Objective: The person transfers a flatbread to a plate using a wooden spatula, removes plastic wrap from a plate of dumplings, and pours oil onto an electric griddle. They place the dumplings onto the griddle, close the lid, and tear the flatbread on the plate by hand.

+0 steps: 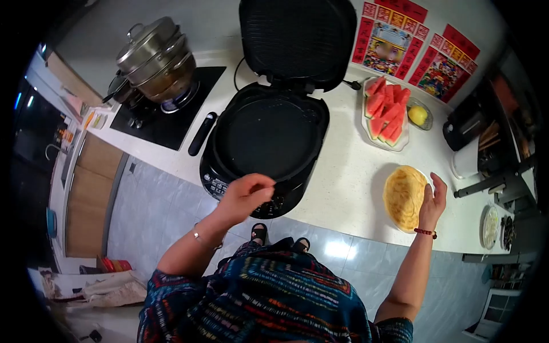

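Observation:
My left hand [246, 198] is over the front edge and control panel of a black electric griddle [207, 157]. Its fingers are curled in, and nothing shows in them. The griddle's lid [298, 43] stands raised, and the dark round cooking plate [269, 134] has a few specks on it. At the right, my right hand [433, 203] is held with thumb and fingers apart at the right side of a golden round flatbread [404, 197]. The thumb overlaps the bread's edge; I cannot tell whether it touches. The bread lies on a pale plate, mostly covered.
A stacked metal steamer pot [157, 60] stands on the black cooktop [171, 128] at the left. Behind the flatbread are a plate of watermelon slices [386, 111] and a yellow fruit [417, 115] in a dish. A white container [465, 162] and a rack line the right side.

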`<state>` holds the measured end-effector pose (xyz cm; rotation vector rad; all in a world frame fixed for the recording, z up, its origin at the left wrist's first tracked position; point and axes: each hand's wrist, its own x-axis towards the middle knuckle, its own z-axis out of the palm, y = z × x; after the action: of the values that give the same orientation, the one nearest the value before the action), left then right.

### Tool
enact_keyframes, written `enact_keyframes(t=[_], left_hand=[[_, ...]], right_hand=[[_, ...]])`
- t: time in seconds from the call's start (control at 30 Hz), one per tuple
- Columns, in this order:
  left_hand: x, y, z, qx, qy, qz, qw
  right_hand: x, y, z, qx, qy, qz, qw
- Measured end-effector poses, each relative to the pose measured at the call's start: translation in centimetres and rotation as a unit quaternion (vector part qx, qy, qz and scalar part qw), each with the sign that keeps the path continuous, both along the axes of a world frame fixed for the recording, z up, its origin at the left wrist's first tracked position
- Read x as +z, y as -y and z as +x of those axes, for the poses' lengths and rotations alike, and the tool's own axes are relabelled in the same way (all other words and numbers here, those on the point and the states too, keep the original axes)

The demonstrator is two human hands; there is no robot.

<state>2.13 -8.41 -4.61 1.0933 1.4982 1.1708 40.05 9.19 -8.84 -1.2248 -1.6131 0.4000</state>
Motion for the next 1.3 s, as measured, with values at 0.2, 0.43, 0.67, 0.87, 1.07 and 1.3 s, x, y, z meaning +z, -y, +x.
enact_keyframes(t=[0.2,0.43,0.67,0.87,1.07,1.3], left_hand=[[-0.1,5.8,-5.3,0.166,-0.004,-0.045,0.985],[-0.6,8.3,-10.7,0.230,-0.092,0.024,0.968],[-0.3,5.9,-14.4,0.174,-0.008,0.057,0.983],[-0.9,3.6,-14.8,0.052,0.065,0.093,0.992],[-1.0,2.6,-15.4,0.031,0.023,0.150,0.988],[5.6,3.4,-12.7,-0.081,0.164,0.296,0.938]], right_hand=[[0.7,-0.6,-6.3,0.047,0.037,-0.043,0.997],[1.9,2.7,-9.8,0.026,0.065,-0.010,0.998],[2.1,9.7,-9.3,-0.047,0.084,-0.051,0.994],[-0.5,17.5,-7.8,-0.132,0.027,-0.113,0.985],[-2.3,22.4,-8.4,-0.186,-0.027,-0.179,0.966],[-0.8,20.8,-8.5,-0.144,-0.007,-0.137,0.980]])
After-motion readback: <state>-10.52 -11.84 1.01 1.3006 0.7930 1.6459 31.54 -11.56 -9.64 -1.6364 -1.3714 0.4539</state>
